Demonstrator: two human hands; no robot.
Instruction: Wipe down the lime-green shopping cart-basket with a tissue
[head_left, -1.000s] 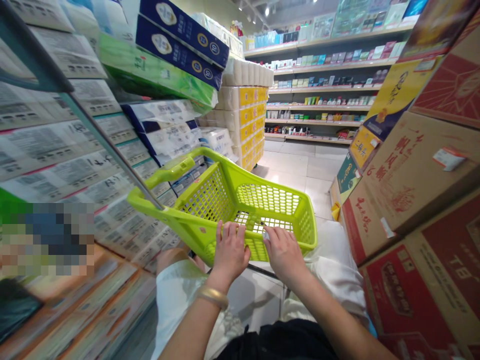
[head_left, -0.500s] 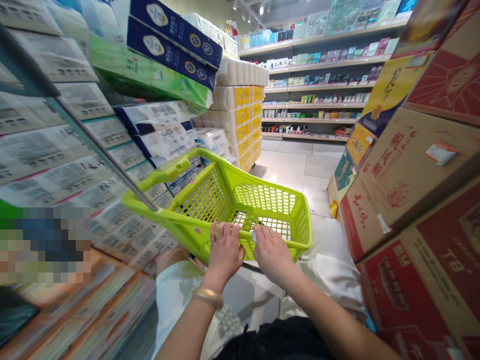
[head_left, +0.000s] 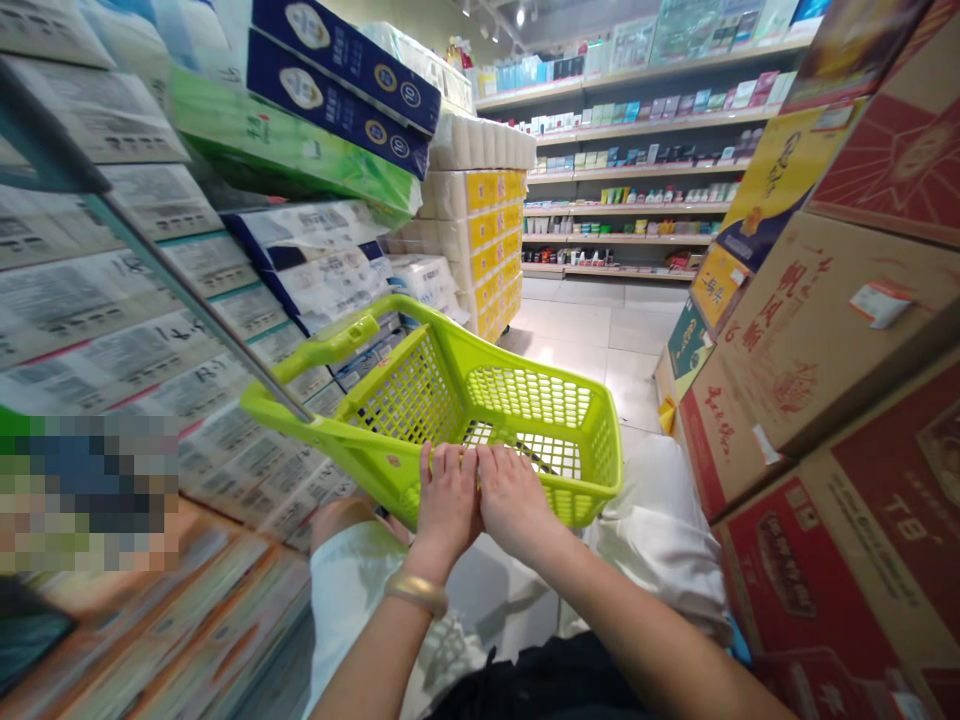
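A lime-green plastic shopping basket (head_left: 536, 390) with perforated walls sits in front of me, its metal pull handle (head_left: 202, 305) slanting up to the left. Fingers of my left hand (head_left: 448, 505) are hooked over the basket's near rim; a gold-coloured bangle (head_left: 416, 593) circles that wrist. Right beside it, my right hand (head_left: 514, 500) also curls over the same rim, and the two hands touch. Thumbs and fingertips are partly hidden behind the rim. Inside the basket, the bottom grid shows with a dark strip across it.
Stacked tissue packs (head_left: 337, 90) rise on the left, with yellow-and-white packs (head_left: 495, 240) beyond. Cardboard cartons (head_left: 817, 340) are piled close on the right. Shelves of small goods (head_left: 630, 160) stand at the back, past a tiled floor (head_left: 562, 320).
My right hand has slid left along the basket rim until it meets my left hand. A small whitish thing seen at its fingers before no longer shows. The left hand stays put.
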